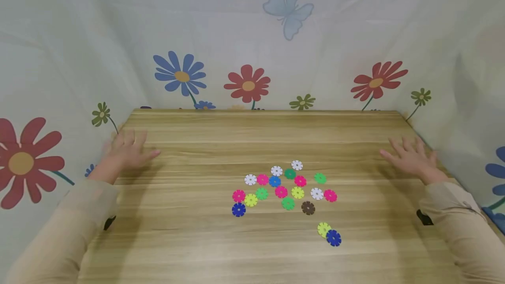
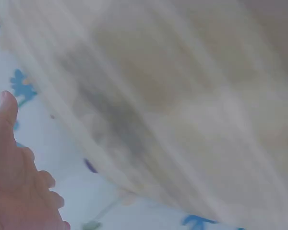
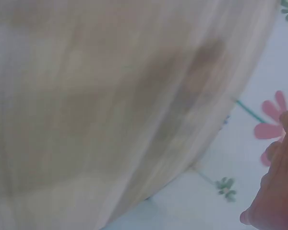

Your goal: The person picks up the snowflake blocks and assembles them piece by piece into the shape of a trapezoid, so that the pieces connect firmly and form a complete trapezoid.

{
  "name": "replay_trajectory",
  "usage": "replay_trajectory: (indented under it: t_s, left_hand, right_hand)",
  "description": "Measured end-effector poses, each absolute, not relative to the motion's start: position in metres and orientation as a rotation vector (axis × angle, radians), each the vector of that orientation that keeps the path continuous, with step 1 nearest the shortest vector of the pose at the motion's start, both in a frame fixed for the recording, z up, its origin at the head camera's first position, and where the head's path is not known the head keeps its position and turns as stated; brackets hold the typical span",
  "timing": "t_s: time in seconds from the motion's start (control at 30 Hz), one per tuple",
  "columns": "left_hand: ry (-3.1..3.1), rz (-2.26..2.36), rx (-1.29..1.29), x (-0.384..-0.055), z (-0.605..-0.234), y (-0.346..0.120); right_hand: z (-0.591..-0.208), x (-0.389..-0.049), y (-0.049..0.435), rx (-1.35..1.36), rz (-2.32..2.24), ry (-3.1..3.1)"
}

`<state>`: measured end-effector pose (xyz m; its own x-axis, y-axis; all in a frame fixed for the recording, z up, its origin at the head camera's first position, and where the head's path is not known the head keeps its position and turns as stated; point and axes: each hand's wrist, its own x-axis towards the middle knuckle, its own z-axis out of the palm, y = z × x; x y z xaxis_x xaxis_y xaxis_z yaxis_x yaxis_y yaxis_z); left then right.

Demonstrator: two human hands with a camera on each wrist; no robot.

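Note:
Several notched plastic discs in pink, white, green, yellow, blue and brown lie flat in a loose cluster near the middle of the table, among them a brown disc (image 1: pixel 308 207) and a white disc (image 1: pixel 297 165). Closer to the front, a dark blue disc (image 1: pixel 333 238) overlaps a yellow disc (image 1: pixel 324 229). Far from the discs, my left hand (image 1: pixel 128 154) is spread over the table's left edge, holding nothing. My right hand (image 1: pixel 411 159) mirrors it at the right edge, fingers spread and likewise holding nothing. Both wrist views show only part of each hand.
The wood-grain table (image 1: pixel 189 240) fills the lower part of the head view. A pale curtain (image 1: pixel 221 21) printed with flowers and a butterfly hangs behind it and along both sides. Beige sleeves (image 1: pixel 65 227) cover both forearms, with small black pieces showing beside them.

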<state>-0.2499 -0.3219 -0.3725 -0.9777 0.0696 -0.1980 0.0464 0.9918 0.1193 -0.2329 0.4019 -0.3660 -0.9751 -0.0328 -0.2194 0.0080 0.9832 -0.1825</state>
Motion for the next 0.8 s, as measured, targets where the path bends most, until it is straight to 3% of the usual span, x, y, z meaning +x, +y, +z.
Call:
replay_trajectory:
  t_s: [0.27,0.8]
  left_hand:
    - [2.883,0.174,0.267,-0.261,-0.357,-0.267]
    - [2.904,0.121,0.836,-0.250,-0.381,-0.167]
  right_hand:
    - [-0.358,-0.238,0.365,-0.149,-0.223,2.962]
    - [-0.361,-0.232,0.283,-0.524,-0.280,3.004]
